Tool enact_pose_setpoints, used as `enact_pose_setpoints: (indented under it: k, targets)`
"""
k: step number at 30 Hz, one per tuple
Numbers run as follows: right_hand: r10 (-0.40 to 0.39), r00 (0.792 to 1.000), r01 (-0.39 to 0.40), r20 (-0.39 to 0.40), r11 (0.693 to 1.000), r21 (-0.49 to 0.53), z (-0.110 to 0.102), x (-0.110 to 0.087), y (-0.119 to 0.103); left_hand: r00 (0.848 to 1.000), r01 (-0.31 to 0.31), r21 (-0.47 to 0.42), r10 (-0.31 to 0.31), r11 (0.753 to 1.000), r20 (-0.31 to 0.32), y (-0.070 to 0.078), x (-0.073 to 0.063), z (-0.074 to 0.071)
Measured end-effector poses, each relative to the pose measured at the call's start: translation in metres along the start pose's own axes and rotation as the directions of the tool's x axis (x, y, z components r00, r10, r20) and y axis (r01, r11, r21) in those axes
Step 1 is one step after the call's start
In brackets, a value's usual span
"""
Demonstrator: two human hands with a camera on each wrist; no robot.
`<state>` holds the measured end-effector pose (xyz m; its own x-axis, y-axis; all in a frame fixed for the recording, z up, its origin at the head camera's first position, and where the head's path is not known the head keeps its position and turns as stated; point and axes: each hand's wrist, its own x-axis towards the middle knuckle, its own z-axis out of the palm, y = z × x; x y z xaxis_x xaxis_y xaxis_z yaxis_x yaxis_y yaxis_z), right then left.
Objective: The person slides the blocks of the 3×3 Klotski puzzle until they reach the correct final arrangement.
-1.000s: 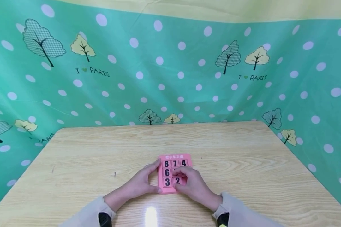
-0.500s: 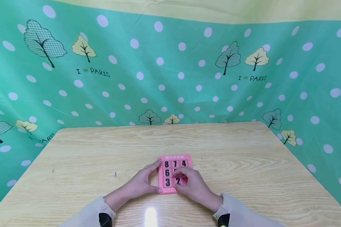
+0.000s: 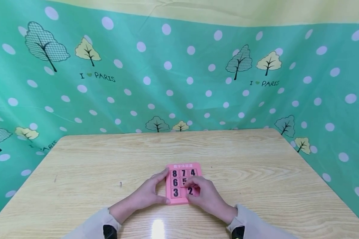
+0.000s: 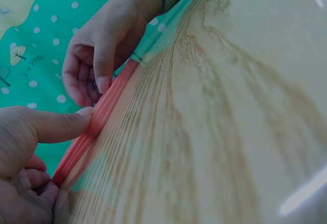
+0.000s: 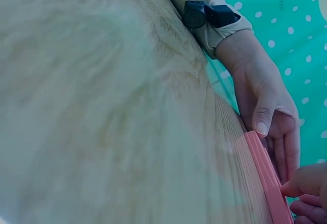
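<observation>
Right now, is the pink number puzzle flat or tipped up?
Flat: the puzzle lies along the tabletop in both wrist views, its numbered side up in the head view.

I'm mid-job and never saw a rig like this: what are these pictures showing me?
No machine here: you see a person's bare left hand and right hand. The wide picture is taken from the person's head, the two close ones from the left and right wrists. On the wooden table lies a pink number puzzle. The left hand holds its left side. The right hand bends over the tile marked 2; whether it pinches that tile is unclear. Behind is a green dotted cloth.
</observation>
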<state>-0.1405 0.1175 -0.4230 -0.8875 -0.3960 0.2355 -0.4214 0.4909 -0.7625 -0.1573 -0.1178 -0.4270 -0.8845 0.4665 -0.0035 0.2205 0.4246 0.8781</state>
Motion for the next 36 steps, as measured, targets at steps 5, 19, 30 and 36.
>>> enact_pose_setpoints:
  k: [5, 19, 30, 36]
  targets:
    - [0.019, 1.000, -0.019, -0.007, 1.000, -0.001, -0.005, -0.004, 0.003, 1.000, 0.002, -0.006, -0.002, 1.000, 0.001, 0.001, -0.001, 0.000]
    - [0.030, 0.999, -0.031, -0.031, 0.999, -0.034, -0.012, -0.010, 0.008, 1.000, 0.003, -0.006, -0.003, 1.000, 0.015, 0.001, 0.000, 0.001]
    - [0.050, 0.999, -0.050, 0.004, 0.998, 0.038, -0.011, -0.006, 0.004, 1.000, -0.002, -0.008, 0.002, 1.000, 0.006, 0.001, -0.001, 0.000]
    - [0.028, 0.998, -0.036, 0.059, 0.990, 0.136, -0.002, 0.000, -0.003, 1.000, -0.001, -0.003, 0.001, 1.000, 0.005, 0.001, -0.002, 0.001]
